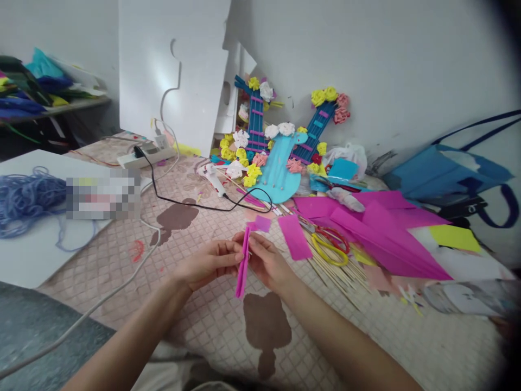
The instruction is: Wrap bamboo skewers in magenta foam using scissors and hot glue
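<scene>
Both hands meet over the quilted mat at the centre. My left hand (209, 263) pinches a folded magenta foam strip (243, 266) that hangs upright between the hands. My right hand (266, 260) closes on the same strip from the other side, fingers pressed against its upper part. A small magenta square (262, 223) lies just beyond the fingertips, and a longer magenta piece (295, 237) rests on the mat to the right.
Yellow and red scissors (330, 247) and a bundle of thin wooden sticks (337, 271) lie right of the hands. Large magenta sheets (378, 228), blue guitar-shaped crafts with foam flowers (277, 157), a glue gun (214, 176), a black cord (183, 202), blue yarn (28, 198) and a blue bag (451, 174) surround the mat.
</scene>
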### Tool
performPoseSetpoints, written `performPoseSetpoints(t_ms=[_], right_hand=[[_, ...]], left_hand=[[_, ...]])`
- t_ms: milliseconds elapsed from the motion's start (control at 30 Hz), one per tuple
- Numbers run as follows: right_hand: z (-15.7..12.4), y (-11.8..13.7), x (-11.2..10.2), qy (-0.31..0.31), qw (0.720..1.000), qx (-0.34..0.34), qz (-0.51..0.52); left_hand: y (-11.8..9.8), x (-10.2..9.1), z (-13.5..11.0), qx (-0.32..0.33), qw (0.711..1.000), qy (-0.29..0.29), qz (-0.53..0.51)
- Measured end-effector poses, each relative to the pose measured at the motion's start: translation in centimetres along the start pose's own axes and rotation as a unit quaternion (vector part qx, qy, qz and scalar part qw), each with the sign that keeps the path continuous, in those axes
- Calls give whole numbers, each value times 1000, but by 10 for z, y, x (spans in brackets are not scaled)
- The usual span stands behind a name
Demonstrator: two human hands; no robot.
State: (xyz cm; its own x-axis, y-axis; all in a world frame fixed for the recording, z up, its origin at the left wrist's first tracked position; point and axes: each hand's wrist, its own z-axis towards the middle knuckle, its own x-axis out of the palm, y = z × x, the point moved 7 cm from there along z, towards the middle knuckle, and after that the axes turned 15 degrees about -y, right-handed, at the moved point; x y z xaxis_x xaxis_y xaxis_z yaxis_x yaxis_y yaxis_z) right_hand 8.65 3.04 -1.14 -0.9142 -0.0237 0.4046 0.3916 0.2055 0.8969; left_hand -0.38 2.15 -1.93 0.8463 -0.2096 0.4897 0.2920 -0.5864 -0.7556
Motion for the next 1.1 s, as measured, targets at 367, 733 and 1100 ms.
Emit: performPoseSetpoints(t_ms=[367, 733, 1100], right_hand=[[1, -12, -3, 17, 992, 76, 97], [3, -15, -1, 23, 988, 80, 131], [2, -13, -5, -12, 993, 39, 110]], left_hand=[[3, 1, 3, -6, 1000, 2, -7], [8, -4, 5, -14, 999, -33, -10], [11, -12, 10, -9, 998, -68, -3]])
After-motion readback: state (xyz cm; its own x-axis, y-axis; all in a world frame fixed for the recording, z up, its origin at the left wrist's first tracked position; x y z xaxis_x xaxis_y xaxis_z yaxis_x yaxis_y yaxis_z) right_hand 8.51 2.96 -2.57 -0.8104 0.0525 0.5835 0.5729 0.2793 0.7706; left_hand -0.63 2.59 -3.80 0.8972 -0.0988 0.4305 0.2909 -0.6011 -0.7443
